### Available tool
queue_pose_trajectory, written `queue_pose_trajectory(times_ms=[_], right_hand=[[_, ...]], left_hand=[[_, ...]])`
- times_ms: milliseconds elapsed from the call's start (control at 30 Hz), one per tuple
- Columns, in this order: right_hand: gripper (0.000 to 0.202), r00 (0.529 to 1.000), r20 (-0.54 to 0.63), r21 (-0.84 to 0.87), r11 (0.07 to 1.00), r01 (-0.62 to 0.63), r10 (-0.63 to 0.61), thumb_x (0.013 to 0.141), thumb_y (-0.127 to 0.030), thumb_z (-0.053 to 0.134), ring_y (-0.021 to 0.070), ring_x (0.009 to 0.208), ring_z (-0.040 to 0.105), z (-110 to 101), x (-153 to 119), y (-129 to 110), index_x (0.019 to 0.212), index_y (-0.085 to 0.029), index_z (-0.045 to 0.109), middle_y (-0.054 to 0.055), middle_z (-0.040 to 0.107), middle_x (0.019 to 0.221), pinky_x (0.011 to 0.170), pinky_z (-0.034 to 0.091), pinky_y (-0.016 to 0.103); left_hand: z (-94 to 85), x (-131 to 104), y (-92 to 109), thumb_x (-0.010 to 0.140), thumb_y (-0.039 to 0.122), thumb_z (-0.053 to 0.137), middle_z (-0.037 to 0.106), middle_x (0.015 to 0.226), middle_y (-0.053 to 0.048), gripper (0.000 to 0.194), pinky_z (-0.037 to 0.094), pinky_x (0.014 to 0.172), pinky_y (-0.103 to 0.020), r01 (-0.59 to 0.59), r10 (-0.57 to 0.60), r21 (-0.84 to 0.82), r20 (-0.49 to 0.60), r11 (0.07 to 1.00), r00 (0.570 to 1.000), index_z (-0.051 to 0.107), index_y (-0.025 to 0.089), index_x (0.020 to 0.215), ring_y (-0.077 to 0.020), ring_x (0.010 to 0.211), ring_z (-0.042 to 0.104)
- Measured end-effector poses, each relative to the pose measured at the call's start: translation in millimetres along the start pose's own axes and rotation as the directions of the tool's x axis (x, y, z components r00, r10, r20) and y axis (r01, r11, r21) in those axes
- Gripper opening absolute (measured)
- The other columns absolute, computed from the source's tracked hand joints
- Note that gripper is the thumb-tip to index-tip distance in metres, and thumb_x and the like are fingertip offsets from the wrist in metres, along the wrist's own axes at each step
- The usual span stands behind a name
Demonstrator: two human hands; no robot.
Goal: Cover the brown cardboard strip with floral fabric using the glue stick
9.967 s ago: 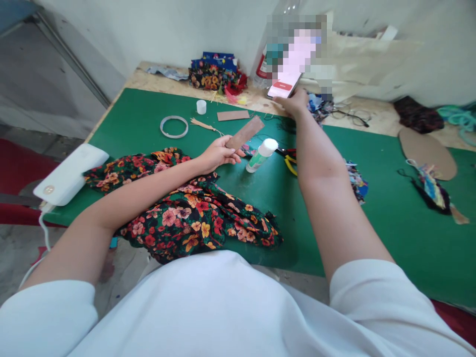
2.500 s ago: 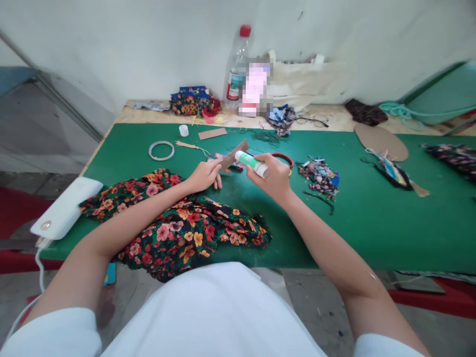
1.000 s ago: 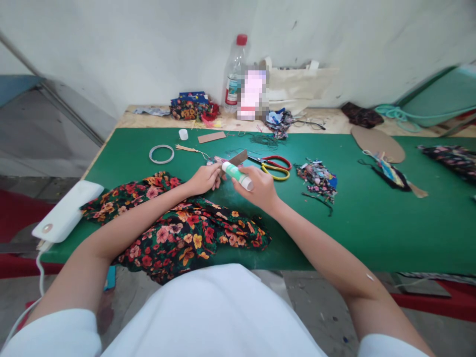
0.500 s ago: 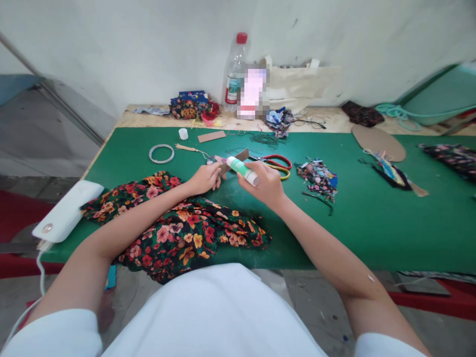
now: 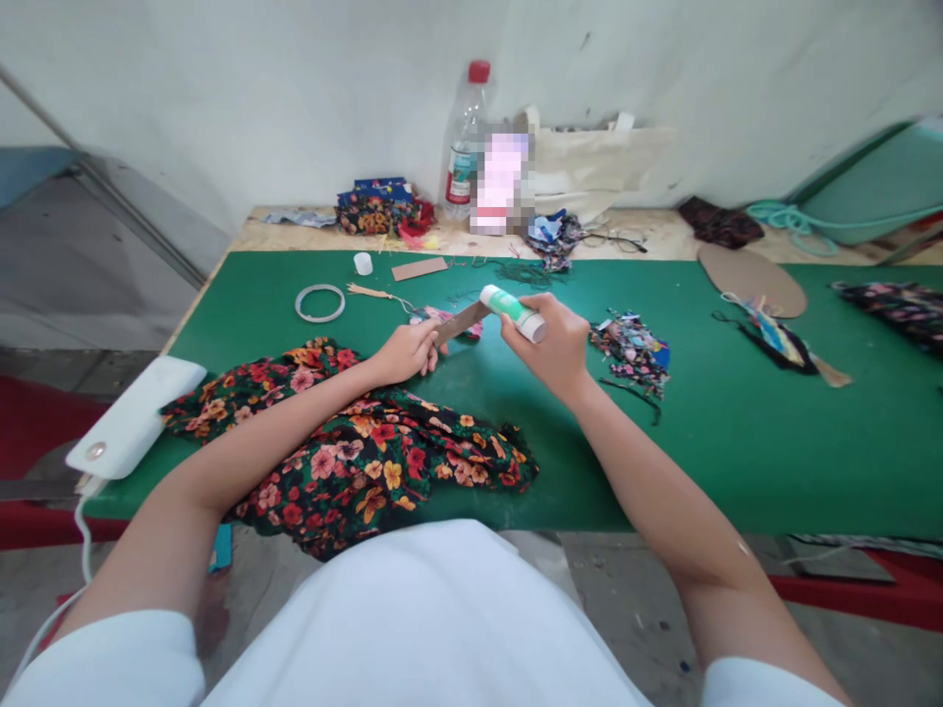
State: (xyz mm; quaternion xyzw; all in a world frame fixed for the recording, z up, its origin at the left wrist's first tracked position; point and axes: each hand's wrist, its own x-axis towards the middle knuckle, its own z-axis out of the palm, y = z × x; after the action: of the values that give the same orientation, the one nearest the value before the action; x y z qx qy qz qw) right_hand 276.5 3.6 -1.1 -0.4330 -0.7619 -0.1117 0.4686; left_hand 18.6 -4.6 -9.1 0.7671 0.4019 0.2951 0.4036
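Observation:
My left hand [image 5: 408,353] grips one end of a narrow brown cardboard strip [image 5: 463,324], which slants up to the right above the table. In my right hand [image 5: 549,344] is a white and green glue stick [image 5: 512,312]; its white end is at the far end of the strip, though I cannot tell whether they touch. A pink patterned fabric scrap [image 5: 471,333] shows behind the strip. Below my left forearm spreads a black floral cloth [image 5: 368,462]. The scissors are hidden by my right hand.
The green tabletop [image 5: 737,442] also bears a tape ring [image 5: 319,303], a white cap [image 5: 362,263], another cardboard strip [image 5: 419,269], fabric snippets [image 5: 632,349] and a cardboard oval [image 5: 751,280]. A bottle [image 5: 464,147] stands at the back; a white device [image 5: 137,417] lies left.
My right hand has moved right with the glue stick, along the cardboard strip to its far end, and now covers the scissors. My left hand stays in place.

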Motion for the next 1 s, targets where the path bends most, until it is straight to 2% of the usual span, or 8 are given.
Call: queue_pose_trajectory(times_ms=[133,267,333,467,567,733,867,1000], right_hand=[[0.022,0.994,0.032,0.008,0.994,-0.107,0.106,0.091,-0.046,0.068,0.0247,0.073,0.072,-3,2,3,0.097,-0.025,0.065,0.007,0.077,0.084,0.068,0.059,0.038],[0.029,0.945,0.006,0.145,0.935,-0.324,0.326,0.085,-0.052,0.075,0.0219,0.065,0.067,-4,7,1,0.091,-0.026,0.065,0.003,0.073,0.075,0.064,0.057,0.037],[0.038,0.862,0.003,0.357,0.805,-0.474,0.507,0.083,-0.062,0.077,0.0172,0.056,0.059,-2,11,3,0.086,-0.027,0.061,-0.001,0.064,0.066,0.056,0.055,0.033],[0.058,0.641,0.217,0.747,0.298,-0.594,0.736,0.081,-0.083,0.064,0.0107,0.042,0.041,5,18,24,0.079,-0.027,0.047,-0.007,0.049,0.056,0.044,0.050,0.028],[0.058,0.608,0.315,0.791,0.152,-0.592,0.729,0.080,-0.084,0.060,0.0121,0.050,0.051,6,21,49,0.080,-0.026,0.051,-0.002,0.056,0.065,0.054,0.058,0.031],[0.041,0.749,0.292,0.734,0.364,-0.574,0.595,0.080,-0.065,0.065,0.0243,0.097,0.075,3,21,75,0.088,-0.026,0.052,0.007,0.073,0.097,0.083,0.066,0.043],[0.043,0.751,0.122,0.652,0.518,-0.553,0.649,0.072,-0.053,0.078,0.0283,0.108,0.077,-2,20,87,0.094,-0.028,0.051,0.007,0.075,0.104,0.091,0.065,0.047],[0.039,0.750,0.006,0.223,0.731,-0.645,0.661,0.071,-0.035,0.083,0.0305,0.093,0.076,-10,17,105,0.096,-0.027,0.054,0.009,0.078,0.097,0.097,0.060,0.054]], left_hand=[[0.9,0,-1,0.105,0.018,0.034,0.062,0.050,0.007,0.028,0.044,0.048,-0.014,0.026,-0.027,-0.036,-0.017,0.999,0.999,0.061,0.015,0.098,-0.0060,0.037,0.055],[2.0,3,6,0.106,0.015,0.034,0.063,0.055,0.005,0.028,0.044,0.045,-0.015,0.178,-0.190,-0.161,-0.064,0.971,0.980,0.058,0.015,0.092,-0.0053,0.038,0.054],[2.4,4,11,0.107,0.013,0.034,0.065,0.060,0.005,0.026,0.043,0.043,-0.015,0.244,-0.269,-0.251,-0.069,0.937,0.961,0.058,0.013,0.099,-0.0049,0.038,0.055],[2.5,6,15,0.106,0.011,0.035,0.069,0.068,0.004,0.027,0.044,0.042,-0.016,0.288,-0.325,-0.309,-0.074,0.906,0.943,0.060,0.009,0.118,-0.0044,0.040,0.056],[1.9,6,13,0.107,0.014,0.037,0.071,0.072,0.002,0.030,0.047,0.043,-0.017,0.277,-0.314,-0.321,-0.068,0.906,0.947,0.060,0.008,0.125,-0.0056,0.043,0.058],[1.9,5,8,0.108,0.014,0.037,0.071,0.074,0.001,0.034,0.047,0.044,-0.016,0.249,-0.291,-0.371,-0.061,0.895,0.955,0.057,0.005,0.134,-0.0052,0.044,0.059],[2.8,5,4,0.107,0.017,0.044,0.071,0.074,0.001,0.026,0.047,0.044,-0.016,0.229,-0.279,-0.418,-0.062,0.879,0.958,0.062,0.007,0.124,-0.0052,0.046,0.061],[2.9,5,0,0.107,0.021,0.047,0.072,0.074,0.000,0.022,0.047,0.044,-0.016,0.214,-0.265,-0.439,-0.057,0.873,0.963,0.063,0.008,0.114,-0.0051,0.046,0.060]])
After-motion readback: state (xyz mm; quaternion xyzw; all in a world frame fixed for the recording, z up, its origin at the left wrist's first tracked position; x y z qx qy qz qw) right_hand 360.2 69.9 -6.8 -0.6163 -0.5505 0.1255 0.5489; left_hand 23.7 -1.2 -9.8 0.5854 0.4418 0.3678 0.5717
